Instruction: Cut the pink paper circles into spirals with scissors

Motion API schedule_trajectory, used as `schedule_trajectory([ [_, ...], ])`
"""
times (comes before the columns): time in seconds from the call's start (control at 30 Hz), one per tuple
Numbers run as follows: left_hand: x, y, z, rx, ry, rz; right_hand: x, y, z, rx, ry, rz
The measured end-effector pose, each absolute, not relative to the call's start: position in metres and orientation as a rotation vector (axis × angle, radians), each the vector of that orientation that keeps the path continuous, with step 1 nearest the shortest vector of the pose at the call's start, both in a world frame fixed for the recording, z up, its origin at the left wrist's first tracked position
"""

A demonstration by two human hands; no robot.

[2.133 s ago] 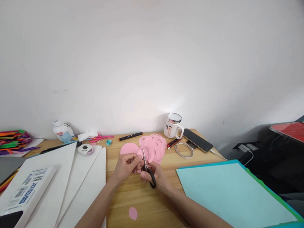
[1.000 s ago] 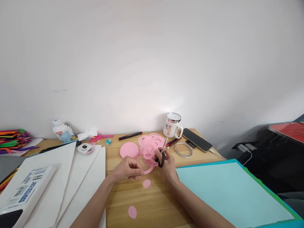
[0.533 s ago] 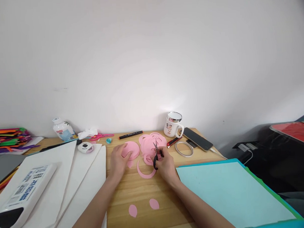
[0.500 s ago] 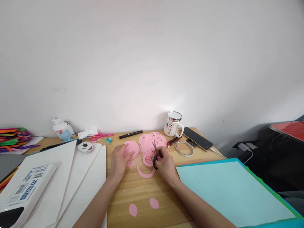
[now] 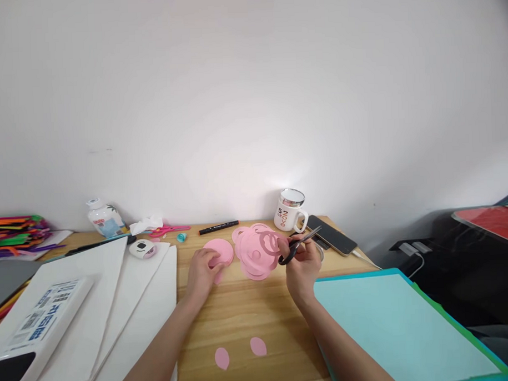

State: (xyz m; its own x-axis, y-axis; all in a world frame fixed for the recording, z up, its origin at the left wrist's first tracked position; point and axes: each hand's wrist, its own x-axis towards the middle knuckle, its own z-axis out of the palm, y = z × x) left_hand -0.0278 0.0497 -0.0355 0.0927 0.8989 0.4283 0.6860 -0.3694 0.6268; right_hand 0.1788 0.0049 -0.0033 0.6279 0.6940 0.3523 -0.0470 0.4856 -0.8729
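My right hand (image 5: 302, 266) is closed round the black scissors (image 5: 296, 249), whose blades point up and to the right. A curled pink paper strip (image 5: 269, 243) hangs from its fingertips over a heap of pink paper scraps (image 5: 255, 262). On the left, my left hand (image 5: 202, 273) has its thumb and fingers at the edge of pink paper circles (image 5: 220, 250), lying on the wooden table. Two small pink petal shapes (image 5: 222, 358) (image 5: 258, 346) rest nearer to me on the wood.
A white mug (image 5: 287, 212), a phone (image 5: 333, 235) and a black marker (image 5: 218, 228) stand or lie at the back. White boards (image 5: 146, 322) cover the left, and light blue sheets (image 5: 400, 324) the right.
My right hand has moved right with the scissors, which now point rightward. The pink strip has been lifted off the table by the heap. My left hand has barely moved.
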Motion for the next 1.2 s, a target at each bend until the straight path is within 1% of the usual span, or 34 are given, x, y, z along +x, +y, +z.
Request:
schedule_trajectory([
  [0.1, -0.028, 0.05, -0.036, 2.095, 1.588, 1.169, 0.184, 0.011, -0.009, -0.978, -0.805, 0.451],
  [0.17, -0.028, 0.05, -0.035, 2.094, 1.589, 1.183, 0.185, 0.014, -0.015, -1.009, -0.9, 0.473],
  [0.3, -0.028, 0.049, -0.032, 2.113, 1.583, 1.191, 0.183, 0.015, -0.02, -1.047, -1.191, 0.721],
  [0.4, -0.028, 0.049, -0.032, 2.121, 1.592, 1.201, 0.183, 0.014, -0.017, -1.009, -1.17, 0.841],
  [0.5, -0.027, 0.05, -0.035, 2.121, 1.589, 1.227, 0.188, 0.015, -0.014, -1.166, -1.138, 0.741],
  [0.57, -0.027, 0.05, -0.036, 2.116, 1.583, 1.252, 0.193, 0.016, -0.015, -1.414, -1.27, 0.612],
  [0.67, -0.028, 0.049, -0.035, 2.101, 1.588, 1.316, 0.198, 0.017, -0.019, -1.718, -1.507, 0.503],
  [0.73, -0.029, 0.048, -0.031, 2.09, 1.605, 1.373, 0.199, 0.017, -0.022, -1.811, -1.55, 0.474],
  [0.83, -0.029, 0.044, -0.027, 1.98, 1.661, 1.557, 0.199, 0.016, -0.027, -1.88, -1.548, 0.441],
  [0.93, -0.027, 0.042, -0.025, 1.795, 1.67, 1.707, 0.2, 0.016, -0.031, -1.899, -1.534, 0.443],
  [1.07, -0.023, 0.041, -0.024, 1.624, 1.613, 1.678, 0.201, 0.017, -0.031, -1.85, -1.482, 0.484],
  [1.2, -0.023, 0.04, -0.021, 1.554, 1.586, 1.632, 0.2, 0.018, -0.023, -1.67, -1.433, 0.602],
])
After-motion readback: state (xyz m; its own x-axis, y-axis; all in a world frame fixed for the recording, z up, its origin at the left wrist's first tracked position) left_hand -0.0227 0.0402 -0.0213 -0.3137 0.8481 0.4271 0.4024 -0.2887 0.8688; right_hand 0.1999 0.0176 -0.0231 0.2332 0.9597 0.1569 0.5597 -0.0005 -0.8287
